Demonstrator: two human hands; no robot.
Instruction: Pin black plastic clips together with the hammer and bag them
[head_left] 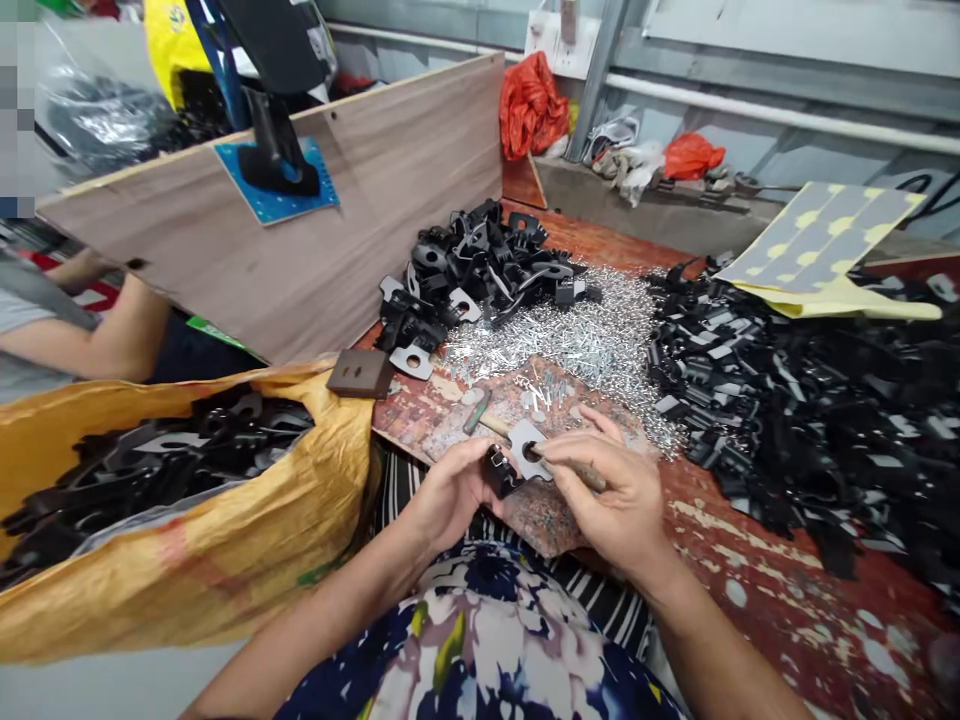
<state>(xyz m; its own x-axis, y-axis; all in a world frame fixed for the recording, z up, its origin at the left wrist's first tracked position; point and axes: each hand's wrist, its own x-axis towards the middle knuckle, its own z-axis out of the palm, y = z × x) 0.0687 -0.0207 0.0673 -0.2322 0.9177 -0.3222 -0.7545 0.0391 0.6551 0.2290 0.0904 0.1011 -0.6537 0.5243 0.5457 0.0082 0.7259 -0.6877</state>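
Bracket (516,456), gripped by left hand (450,490), right hand (616,492)

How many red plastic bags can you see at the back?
2 red bags: one at the board's far end, one further right on the ledge. More may be hidden behind the board.

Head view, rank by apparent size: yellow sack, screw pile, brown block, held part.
1. yellow sack
2. screw pile
3. brown block and held part look about alike; the part sits nearer the camera, so unranked.
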